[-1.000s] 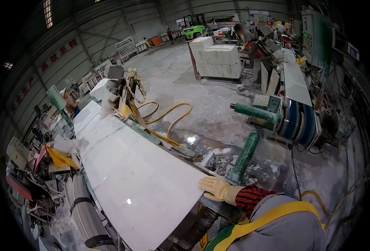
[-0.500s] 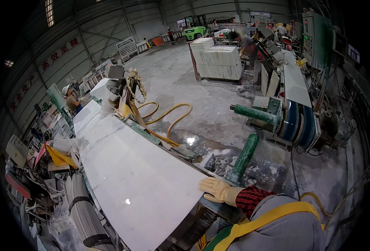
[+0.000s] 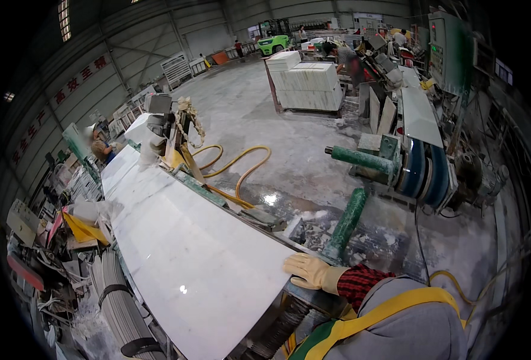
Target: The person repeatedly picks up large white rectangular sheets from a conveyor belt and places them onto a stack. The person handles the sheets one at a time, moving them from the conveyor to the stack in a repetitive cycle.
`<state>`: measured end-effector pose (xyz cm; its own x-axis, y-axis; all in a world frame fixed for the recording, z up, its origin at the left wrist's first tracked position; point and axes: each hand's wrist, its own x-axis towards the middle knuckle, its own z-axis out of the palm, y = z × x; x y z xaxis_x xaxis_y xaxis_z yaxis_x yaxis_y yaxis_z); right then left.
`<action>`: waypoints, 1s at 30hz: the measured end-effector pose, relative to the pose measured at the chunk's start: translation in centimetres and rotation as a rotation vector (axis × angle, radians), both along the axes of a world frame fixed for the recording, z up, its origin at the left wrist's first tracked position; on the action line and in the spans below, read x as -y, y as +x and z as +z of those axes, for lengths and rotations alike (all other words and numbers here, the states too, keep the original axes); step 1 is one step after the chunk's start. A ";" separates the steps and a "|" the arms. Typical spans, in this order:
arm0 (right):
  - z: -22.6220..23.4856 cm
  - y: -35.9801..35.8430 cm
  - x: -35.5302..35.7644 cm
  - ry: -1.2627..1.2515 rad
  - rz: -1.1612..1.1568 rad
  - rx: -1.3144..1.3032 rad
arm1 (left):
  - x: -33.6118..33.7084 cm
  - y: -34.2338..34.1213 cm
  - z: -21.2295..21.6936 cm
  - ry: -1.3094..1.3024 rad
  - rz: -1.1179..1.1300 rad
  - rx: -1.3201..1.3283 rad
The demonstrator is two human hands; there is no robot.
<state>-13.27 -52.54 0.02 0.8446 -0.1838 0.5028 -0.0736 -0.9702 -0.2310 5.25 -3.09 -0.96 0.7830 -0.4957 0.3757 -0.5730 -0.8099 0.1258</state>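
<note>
My right hand (image 3: 309, 272), in a tan work glove with a red plaid sleeve behind it, lies flat on the near right corner of a long white marble slab (image 3: 181, 252). The fingers point left across the stone and hold nothing. The slab runs away from me toward the upper left on a machine bed. My left hand is out of view. My grey vest with yellow straps (image 3: 391, 318) fills the lower right.
A green roller arm (image 3: 346, 222) stands just beyond my hand, and a second one (image 3: 361, 159) sits by a blue-wheeled machine (image 3: 424, 171). Yellow hoses (image 3: 241, 162) lie on the wet floor. A person (image 3: 100, 144) works at the slab's far end. Stacked white slabs (image 3: 304, 84) stand farther back.
</note>
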 end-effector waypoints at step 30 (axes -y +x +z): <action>0.7 -1.0 -0.1 0.067 0.025 0.024 | -0.8 -1.2 -0.4 -0.004 0.002 0.086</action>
